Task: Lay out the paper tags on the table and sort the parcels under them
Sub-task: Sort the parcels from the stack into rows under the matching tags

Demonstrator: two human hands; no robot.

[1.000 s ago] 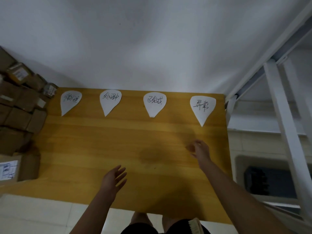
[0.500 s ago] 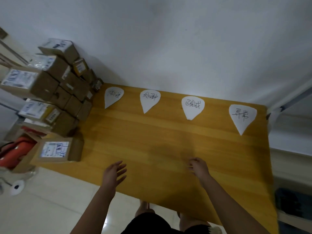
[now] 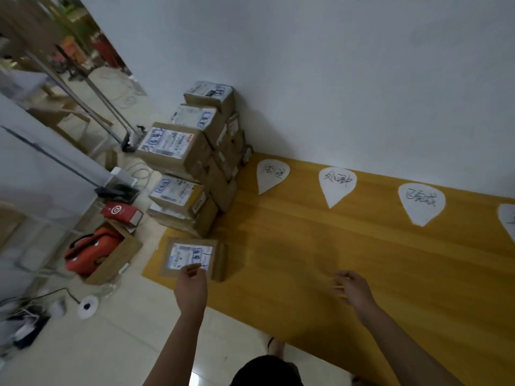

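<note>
Four paper tags (image 3: 337, 188) lie in a row along the far edge of the desk (image 3: 306, 240), the last one cut off at the right. The view has swung left, and the left hand (image 3: 192, 286) has gone from bare wood to the flat parcel (image 3: 192, 257) at the near corner, below the stack of parcels (image 3: 192, 151). Its fingers (image 3: 193, 270) curl over the label, but I cannot tell whether they grip it. The right hand (image 3: 352, 288) hovers loosely curled and empty. Laying-out looks done, and sorting is starting.
</note>
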